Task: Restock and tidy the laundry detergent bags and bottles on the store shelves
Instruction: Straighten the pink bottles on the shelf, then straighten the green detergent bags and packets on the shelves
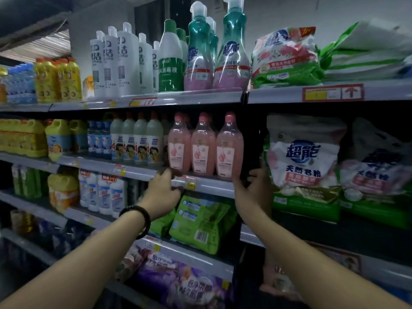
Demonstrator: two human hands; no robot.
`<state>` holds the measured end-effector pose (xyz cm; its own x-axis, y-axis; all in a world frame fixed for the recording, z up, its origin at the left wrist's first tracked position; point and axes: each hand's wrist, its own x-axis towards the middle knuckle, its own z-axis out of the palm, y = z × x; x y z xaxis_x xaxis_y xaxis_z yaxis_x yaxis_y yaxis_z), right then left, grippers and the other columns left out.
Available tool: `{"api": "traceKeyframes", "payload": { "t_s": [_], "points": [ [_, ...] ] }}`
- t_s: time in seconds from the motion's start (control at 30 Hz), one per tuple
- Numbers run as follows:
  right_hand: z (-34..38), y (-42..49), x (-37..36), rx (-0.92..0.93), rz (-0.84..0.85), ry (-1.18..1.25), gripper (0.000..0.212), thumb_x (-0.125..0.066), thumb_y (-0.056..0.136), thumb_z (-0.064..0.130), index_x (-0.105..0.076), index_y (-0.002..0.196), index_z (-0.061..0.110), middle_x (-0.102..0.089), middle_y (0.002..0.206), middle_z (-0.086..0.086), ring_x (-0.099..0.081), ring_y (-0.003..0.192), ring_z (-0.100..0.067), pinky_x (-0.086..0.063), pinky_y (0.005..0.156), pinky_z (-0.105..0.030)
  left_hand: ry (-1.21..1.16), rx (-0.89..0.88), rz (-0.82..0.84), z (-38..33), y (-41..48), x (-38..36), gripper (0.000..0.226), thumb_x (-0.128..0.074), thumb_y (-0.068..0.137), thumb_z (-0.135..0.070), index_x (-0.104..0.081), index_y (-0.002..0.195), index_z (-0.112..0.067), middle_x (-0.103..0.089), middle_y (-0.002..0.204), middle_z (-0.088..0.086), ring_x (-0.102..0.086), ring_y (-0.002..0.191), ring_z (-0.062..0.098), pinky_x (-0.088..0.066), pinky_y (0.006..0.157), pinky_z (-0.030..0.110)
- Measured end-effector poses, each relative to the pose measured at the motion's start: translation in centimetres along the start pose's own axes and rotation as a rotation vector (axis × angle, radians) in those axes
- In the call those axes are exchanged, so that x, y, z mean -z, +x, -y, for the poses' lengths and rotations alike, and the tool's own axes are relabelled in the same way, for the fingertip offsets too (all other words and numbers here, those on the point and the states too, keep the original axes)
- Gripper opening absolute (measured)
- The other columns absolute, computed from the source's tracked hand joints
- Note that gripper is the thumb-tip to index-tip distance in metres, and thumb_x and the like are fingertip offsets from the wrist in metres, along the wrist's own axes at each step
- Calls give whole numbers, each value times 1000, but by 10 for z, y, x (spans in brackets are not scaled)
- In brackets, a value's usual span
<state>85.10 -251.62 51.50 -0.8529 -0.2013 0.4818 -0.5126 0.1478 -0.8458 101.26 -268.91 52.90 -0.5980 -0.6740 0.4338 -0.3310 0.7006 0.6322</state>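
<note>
Three pink bottles stand in a row on the middle shelf. My left hand reaches to the shelf edge just below the leftmost pink bottle, fingers loosely curled, holding nothing that I can see. My right hand is raised at the gap right of the pink bottles, fingers spread, close to a white and pink detergent bag. A second similar bag leans to its right. Green bags lie on the shelf below my hands.
The top shelf holds white bottles, teal and pink pump bottles and a flat detergent bag. Yellow jugs and blue and white bottles fill the left. Purple bags lie on a low shelf.
</note>
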Motion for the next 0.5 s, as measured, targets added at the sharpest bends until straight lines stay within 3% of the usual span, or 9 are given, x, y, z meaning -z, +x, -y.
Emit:
{"api": "traceKeyframes", "payload": {
  "t_s": [0.13,0.23,0.3,0.43,0.5],
  "points": [
    [-32,-68,8,11,286,11,18,-74,91,26,-56,91,26,-67,81,5,-64,74,-19,-55,69,-38,-28,-7,66,10,-48,-36,33,-71,90,-17,-64,121,-26,-63,127,3,-60,119,23,-49,103,34],
    [-65,-108,-10,-109,518,-126,19,-77,81,37,-60,84,29,-70,83,10,-68,84,-16,-55,83,-33,-46,19,132,28,-78,-67,32,-74,89,-12,-66,118,-25,-63,126,-1,-60,118,17,-45,98,25],
    [-86,-117,-17,-161,572,-146,18,-77,78,40,-63,84,32,-72,89,12,-70,92,-14,-55,99,-37,-52,30,165,42,-94,-86,30,-73,88,-15,-65,114,-27,-64,125,1,-63,117,20,-48,98,28],
    [-114,-105,-26,-164,584,-84,18,-77,84,29,-63,93,34,-69,91,15,-69,89,-6,-54,104,-47,-76,25,194,67,-110,-115,27,-72,90,-22,-57,108,-36,-63,122,0,-61,117,22,-50,102,36],
    [-122,-95,-36,-188,567,-70,23,-78,83,33,-57,91,39,-61,89,19,-71,92,-14,-51,107,-58,-47,29,220,76,-107,-129,28,-71,95,-20,-58,118,-29,-59,125,-2,-59,120,21,-47,102,32]
  ]
}}
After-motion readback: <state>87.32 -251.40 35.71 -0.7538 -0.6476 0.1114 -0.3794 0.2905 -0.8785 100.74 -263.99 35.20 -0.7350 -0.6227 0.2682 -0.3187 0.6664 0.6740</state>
